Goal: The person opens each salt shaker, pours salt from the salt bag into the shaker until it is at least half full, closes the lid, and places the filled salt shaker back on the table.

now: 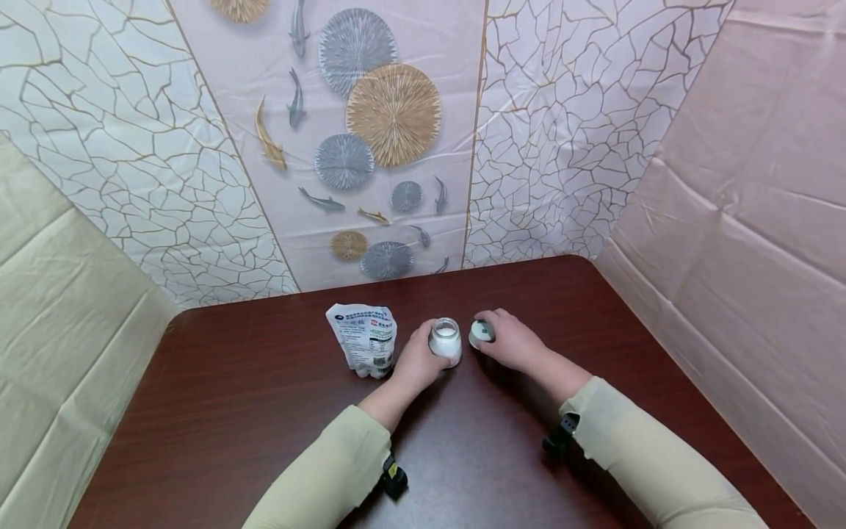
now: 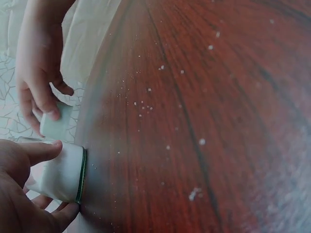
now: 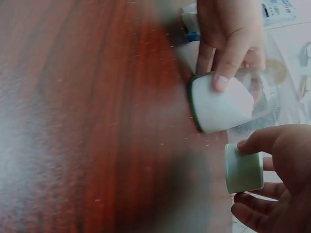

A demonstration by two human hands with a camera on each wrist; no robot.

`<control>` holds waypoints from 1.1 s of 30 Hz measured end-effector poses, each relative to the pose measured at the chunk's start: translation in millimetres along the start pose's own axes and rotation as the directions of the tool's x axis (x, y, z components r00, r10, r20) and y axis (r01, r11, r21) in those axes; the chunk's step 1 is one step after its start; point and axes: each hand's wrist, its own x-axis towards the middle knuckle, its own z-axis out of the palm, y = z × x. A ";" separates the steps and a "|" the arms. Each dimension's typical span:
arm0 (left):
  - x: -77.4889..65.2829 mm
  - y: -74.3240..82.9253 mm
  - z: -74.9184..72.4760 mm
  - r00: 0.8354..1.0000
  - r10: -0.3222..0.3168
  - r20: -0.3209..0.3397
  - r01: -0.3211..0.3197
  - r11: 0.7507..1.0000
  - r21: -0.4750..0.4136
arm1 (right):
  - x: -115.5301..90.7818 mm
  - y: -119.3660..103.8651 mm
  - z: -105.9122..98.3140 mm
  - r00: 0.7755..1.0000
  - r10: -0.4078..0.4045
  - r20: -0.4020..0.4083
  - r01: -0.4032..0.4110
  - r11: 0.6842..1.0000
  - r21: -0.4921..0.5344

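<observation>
A clear glass jar holds white granular contents and stands upright on the table, its mouth uncovered. My left hand grips it from the left side, thumb and fingers around the glass. Just right of the jar, my right hand pinches a pale green cap between thumb and fingers. In the right wrist view the cap sits close beside the jar, apart from it. To the left of the left hand stands a white printed pouch.
The dark reddish-brown wooden table has small white grains scattered on it near the jar. Behind it hangs a patterned cloth, with plain cloth along the sides.
</observation>
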 end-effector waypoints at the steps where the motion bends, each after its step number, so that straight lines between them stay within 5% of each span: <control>1: 0.3 -0.1 0.1 1.000 -0.001 0.001 0.001 1.000 0.003 | 0.7 -0.7 -1.7 1.000 0.001 -0.003 -0.001 1.000 0.002; 18: 1.3 -0.1 -1.2 1.000 -0.012 0.022 0.012 1.000 0.014 | 4.5 -30.8 -30.8 0.993 -0.077 -0.091 0.080 0.996 0.035; 33: 3.2 0.1 -6.8 0.999 0.000 0.047 -0.001 1.000 0.030 | -0.3 -61.2 -31.6 0.978 -0.191 -0.084 0.194 0.981 0.026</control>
